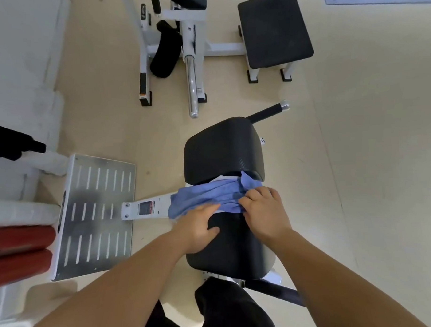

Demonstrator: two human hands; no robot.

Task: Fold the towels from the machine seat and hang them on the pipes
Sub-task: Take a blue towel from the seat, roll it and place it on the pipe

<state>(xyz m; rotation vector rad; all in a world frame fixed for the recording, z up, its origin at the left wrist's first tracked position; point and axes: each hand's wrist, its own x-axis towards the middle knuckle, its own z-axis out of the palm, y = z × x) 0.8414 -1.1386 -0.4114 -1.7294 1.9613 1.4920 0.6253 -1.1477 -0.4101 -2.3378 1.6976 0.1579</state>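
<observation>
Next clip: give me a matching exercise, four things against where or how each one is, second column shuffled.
1 blue towel
2 left hand
3 right hand
4 slotted metal plate

A grips the towel's bunched end
B left of the seat
C flat on the seat, touching the towel
D crumpled across the seat

Pairs: 1-D, 2-C, 3-A, 4-B

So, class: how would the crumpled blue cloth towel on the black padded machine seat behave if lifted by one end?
The crumpled blue cloth towel is bunched into soft folds, so it would probably hang limp. Its end droops off the black padded machine seat, suggesting light fabric. Where the right hand grips, it gathers; pushed, it would likely wrinkle, not slide.
</observation>
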